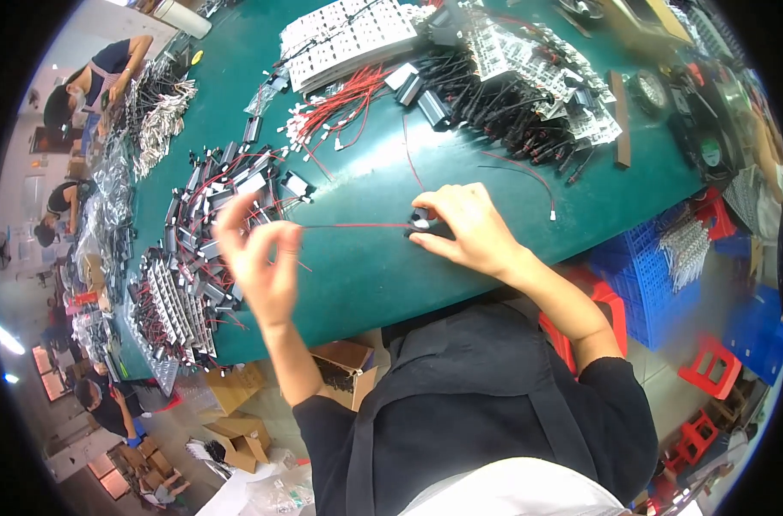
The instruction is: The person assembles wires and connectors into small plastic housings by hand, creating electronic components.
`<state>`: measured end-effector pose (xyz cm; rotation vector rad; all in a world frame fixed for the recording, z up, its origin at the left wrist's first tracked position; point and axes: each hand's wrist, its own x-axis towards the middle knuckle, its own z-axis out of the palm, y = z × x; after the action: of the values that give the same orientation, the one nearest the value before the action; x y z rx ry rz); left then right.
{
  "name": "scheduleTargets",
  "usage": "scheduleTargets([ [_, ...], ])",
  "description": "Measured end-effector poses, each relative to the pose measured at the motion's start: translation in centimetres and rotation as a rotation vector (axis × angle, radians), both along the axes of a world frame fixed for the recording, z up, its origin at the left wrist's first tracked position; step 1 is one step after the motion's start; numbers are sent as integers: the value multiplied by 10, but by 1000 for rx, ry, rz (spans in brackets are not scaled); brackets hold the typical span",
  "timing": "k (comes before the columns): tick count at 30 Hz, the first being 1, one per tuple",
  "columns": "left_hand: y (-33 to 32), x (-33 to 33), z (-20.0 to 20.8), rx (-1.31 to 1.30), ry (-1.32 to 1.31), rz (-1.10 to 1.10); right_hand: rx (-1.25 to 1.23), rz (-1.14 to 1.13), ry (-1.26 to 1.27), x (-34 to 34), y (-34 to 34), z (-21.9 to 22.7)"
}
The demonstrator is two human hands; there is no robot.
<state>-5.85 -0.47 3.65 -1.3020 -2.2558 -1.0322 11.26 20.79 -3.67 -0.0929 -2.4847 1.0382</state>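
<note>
My right hand [470,227] pinches a small black part with a white piece [420,224] between thumb and fingers, above the green table. From it a thin red and black wire [365,225] runs straight left to the fingertips of my left hand [267,258]. The left hand is somewhat blurred; its thumb and a finger close at the wire's end, while another finger points up. Beneath and beyond that hand lies a heap of small dark box-shaped modules [211,249] with red wires. A loose red wire [411,155] lies beyond my right hand.
Across the green table [357,284] lie red wires with white connectors [350,101], a stack of white sheets [348,43] and a heap of black cables [494,107]. A brown bar [620,120] lies at right. Blue crates [641,275] and red stools [711,365] stand beside the table. Other people work at left.
</note>
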Motion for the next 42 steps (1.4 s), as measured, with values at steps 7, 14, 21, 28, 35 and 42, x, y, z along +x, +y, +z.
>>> scheduleTargets([
  [7,-35,-51,15,-155,149,198,359,-413,-116,19,62,-12],
  [14,-46,-27,-5,-643,33,165,704,-392,-175,38,80,-25],
  [21,-5,-3,-8,-1066,79,145,747,-350,-256,30,90,-30],
  [28,154,-21,-69,-409,322,-439,674,-287,-158,23,84,-28],
  [35,179,-24,-88,-407,-30,-449,367,-356,-179,44,73,-19],
  [42,143,-23,-98,-157,-460,-320,322,-210,-281,37,72,-20],
])
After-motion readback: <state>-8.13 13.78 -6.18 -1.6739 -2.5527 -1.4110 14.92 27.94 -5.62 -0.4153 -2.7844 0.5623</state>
